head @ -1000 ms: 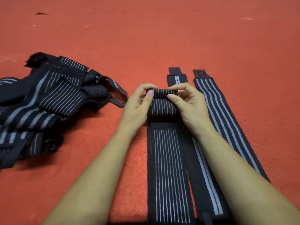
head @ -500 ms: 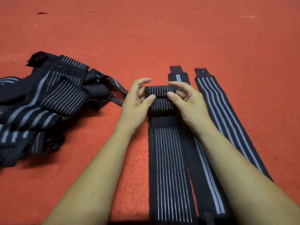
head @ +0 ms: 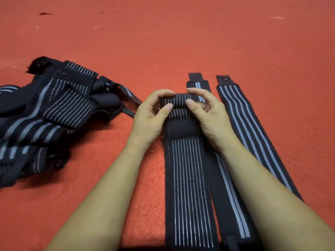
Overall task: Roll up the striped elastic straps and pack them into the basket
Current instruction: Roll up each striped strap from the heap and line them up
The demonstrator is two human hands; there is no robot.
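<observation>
A black elastic strap with thin white stripes point(head: 188, 187) lies flat on the red carpet, running toward me. Its far end is wound into a small roll point(head: 179, 100). My left hand point(head: 151, 115) pinches the roll's left end between thumb and fingers. My right hand point(head: 206, 113) pinches its right end the same way. A black hook-and-loop patch point(head: 183, 129) on the strap shows just below the roll. Two more striped straps lie flat to the right: one point(head: 230, 194) partly under my right forearm, the other point(head: 252, 134) farther right. No basket is in view.
A loose heap of black striped straps point(head: 41, 116) lies on the carpet at the left, a short way from my left hand. Red carpet point(head: 181, 42) stretches beyond the straps and to the right.
The roll has been turned a little toward me and has grown slightly thicker. Both hands have shifted their fingers on its ends.
</observation>
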